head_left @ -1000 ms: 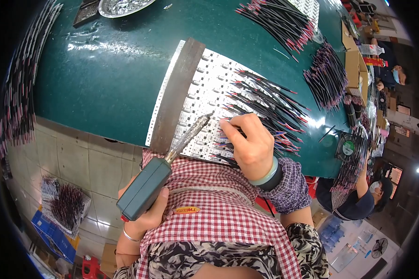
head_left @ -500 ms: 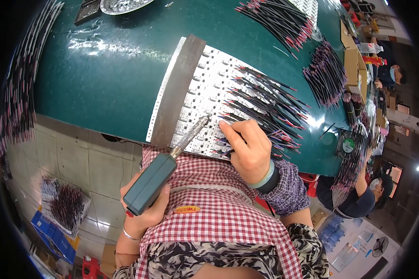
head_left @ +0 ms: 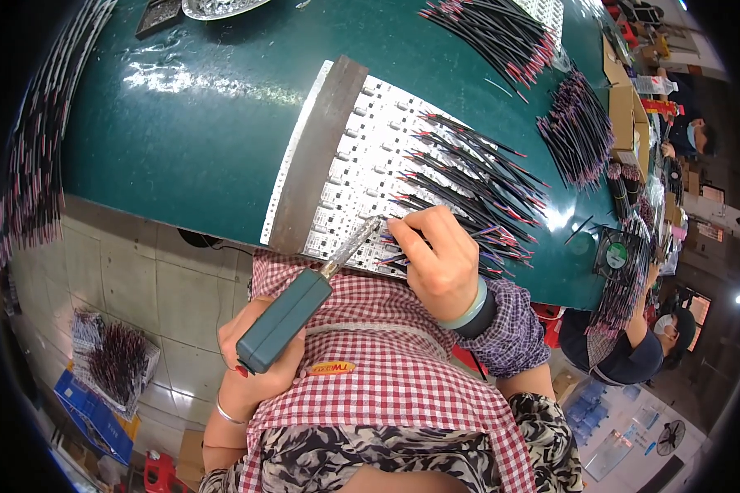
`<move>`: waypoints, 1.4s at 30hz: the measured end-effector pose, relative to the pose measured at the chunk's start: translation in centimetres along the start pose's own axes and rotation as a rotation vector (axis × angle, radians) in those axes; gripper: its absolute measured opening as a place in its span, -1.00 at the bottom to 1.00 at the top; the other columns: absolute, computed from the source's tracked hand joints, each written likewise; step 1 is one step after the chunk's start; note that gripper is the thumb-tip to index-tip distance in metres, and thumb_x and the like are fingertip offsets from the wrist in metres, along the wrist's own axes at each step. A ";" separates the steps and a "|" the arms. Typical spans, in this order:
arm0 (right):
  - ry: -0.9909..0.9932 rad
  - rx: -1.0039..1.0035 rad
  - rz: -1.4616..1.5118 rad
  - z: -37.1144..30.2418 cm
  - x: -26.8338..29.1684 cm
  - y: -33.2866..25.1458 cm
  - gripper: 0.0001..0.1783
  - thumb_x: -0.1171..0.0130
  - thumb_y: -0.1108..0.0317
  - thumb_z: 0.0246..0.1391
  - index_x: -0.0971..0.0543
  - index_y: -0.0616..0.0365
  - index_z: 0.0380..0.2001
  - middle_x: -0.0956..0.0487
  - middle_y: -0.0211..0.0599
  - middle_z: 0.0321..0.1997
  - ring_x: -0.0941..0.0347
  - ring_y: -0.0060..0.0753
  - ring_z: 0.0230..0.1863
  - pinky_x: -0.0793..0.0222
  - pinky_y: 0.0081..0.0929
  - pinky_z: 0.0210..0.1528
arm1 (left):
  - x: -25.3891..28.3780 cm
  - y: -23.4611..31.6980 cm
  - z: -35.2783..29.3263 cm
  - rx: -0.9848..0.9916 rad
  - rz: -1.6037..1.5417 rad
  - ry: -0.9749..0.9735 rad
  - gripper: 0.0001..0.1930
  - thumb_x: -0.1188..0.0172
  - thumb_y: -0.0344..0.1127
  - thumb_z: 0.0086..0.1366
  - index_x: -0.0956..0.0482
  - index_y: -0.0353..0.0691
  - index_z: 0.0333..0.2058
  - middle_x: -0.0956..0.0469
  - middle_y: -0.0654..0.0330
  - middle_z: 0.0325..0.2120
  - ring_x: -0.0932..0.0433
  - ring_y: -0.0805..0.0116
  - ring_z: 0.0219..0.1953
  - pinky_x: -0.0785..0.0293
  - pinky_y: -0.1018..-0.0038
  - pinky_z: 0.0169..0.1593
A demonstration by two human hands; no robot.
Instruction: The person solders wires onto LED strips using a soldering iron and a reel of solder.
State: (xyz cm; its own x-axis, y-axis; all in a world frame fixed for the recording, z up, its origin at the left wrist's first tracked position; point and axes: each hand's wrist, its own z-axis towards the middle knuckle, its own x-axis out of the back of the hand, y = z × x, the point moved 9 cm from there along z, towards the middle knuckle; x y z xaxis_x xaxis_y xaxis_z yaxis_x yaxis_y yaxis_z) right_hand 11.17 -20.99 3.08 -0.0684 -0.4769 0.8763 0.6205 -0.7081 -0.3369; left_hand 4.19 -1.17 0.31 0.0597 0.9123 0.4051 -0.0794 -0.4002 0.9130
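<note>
My left hand (head_left: 270, 383) is wrapped round the boxy dark green handle of a soldering iron (head_left: 286, 319). Its metal shaft slants up and right, with the tip at the white circuit board panel (head_left: 368, 168), just beside my right fingertips. My right hand (head_left: 442, 267) is closed in a pinch over the panel, on what looks like a thin wire, mostly hidden by the fingers. Rows of small components cover the panel. Black wires with red and blue ends (head_left: 469, 168) fan out from its right side. A flat dark metal bar (head_left: 319, 156) lies across its left part.
Bundles of cut wires (head_left: 575, 131) lie at the right of the green table (head_left: 181, 140), with more (head_left: 497, 37) at the back. A metal dish (head_left: 222, 6) stands far left. Long wires (head_left: 41, 131) hang over the left edge. A co-worker (head_left: 625, 345) sits at the right.
The soldering iron and my left hand have moved right and slightly up, bringing the tip close to my right fingertips. My right hand has barely moved.
</note>
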 end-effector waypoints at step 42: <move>-0.012 -0.003 -0.051 -0.2 0.9 -1.1 -0.65 -0.22 0.49 -0.17 -0.62 0.28 -0.20 -0.52 -0.27 -0.29 -0.48 -0.26 -0.26 -0.39 -0.39 -0.32 | 1.2 -2.4 -3.9 -0.019 0.053 0.002 -0.79 -0.34 -0.54 -0.01 -0.65 -0.39 -0.32 -0.64 0.04 -0.45 -0.59 0.12 -0.49 -0.52 0.37 -0.39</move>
State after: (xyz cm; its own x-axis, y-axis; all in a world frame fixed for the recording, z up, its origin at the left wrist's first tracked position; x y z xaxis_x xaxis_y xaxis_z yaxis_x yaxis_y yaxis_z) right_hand 10.22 -20.74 4.21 -0.0901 -0.4341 0.8963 0.6138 -0.7330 -0.2933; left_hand 0.58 1.18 -1.61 0.0529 0.8901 0.4527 -0.1008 -0.4462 0.8892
